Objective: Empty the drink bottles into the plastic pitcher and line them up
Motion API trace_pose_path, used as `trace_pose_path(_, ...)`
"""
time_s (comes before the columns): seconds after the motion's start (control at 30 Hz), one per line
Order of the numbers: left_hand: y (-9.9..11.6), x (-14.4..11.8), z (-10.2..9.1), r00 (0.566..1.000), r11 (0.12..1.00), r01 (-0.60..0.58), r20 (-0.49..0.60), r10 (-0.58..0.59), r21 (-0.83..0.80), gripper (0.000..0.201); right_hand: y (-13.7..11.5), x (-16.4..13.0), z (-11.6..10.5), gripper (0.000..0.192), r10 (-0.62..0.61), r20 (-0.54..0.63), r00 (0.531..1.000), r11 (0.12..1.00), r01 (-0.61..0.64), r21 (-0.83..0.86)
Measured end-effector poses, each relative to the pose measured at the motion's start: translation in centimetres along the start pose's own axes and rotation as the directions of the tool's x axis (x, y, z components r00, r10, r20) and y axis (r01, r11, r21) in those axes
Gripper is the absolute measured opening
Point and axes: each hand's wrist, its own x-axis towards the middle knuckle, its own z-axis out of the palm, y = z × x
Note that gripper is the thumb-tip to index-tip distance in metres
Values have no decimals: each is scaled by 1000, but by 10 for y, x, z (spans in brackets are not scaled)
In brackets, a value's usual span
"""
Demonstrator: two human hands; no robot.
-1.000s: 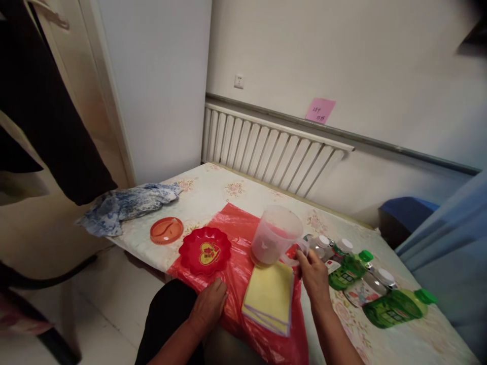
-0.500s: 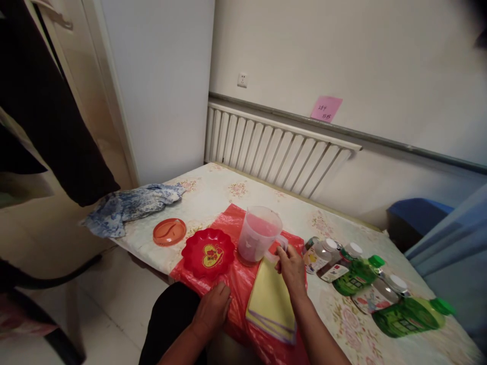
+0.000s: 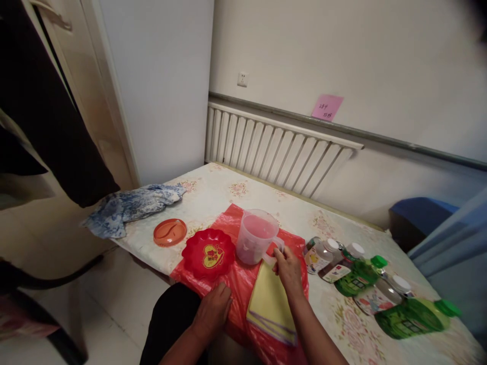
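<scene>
My right hand (image 3: 288,268) is closed round the handle of a translucent plastic measuring jug (image 3: 251,246), which is upright over a red plastic sheet (image 3: 238,286). A folded yellow cloth (image 3: 268,304) with a purple edge lies below that hand. My left hand (image 3: 215,309) is closed at the sheet's near edge; its fingertips are hidden, so what they hold, if anything, cannot be seen. Just beyond it sits a red scalloped plate (image 3: 194,253) with a yellow heart print.
Several bottles (image 3: 359,276) with white or green caps line the right of the flowered tablecloth (image 3: 216,190). On the left are an orange round dish (image 3: 169,233) and a crumpled blue-white cloth (image 3: 133,205). A radiator (image 3: 270,147) runs along the wall behind.
The jug has shifted slightly left and now stands straighter, with my right hand still on its handle. My left hand stays in nearly the same place.
</scene>
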Motion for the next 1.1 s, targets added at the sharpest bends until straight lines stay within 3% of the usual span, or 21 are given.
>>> trace_pose_path(0.57, -3, 0, 2, 1000, 1000, -1, -12, 1, -15, 20, 14, -2, -1, 27, -25, 5, 1000, 992, 24, 122)
trace_pose_path(0.7, -6, 2, 2, 1000, 999, -23, -12, 22, -31, 22, 29, -7, -6, 39, -13, -35, 999, 988, 18, 153)
trace_pose_path(0.83, -10, 5, 4, 999, 997, 15, 49, -11, -76, 24, 50, -24, -16, 38, 11, -34, 999, 989, -6, 151)
trace_pose_path(1.1, -15, 8, 6, 991, 986, 91, 115, -75, -139, 26, 94, -82, -37, 18, 12, 41, 999, 994, -16, 104)
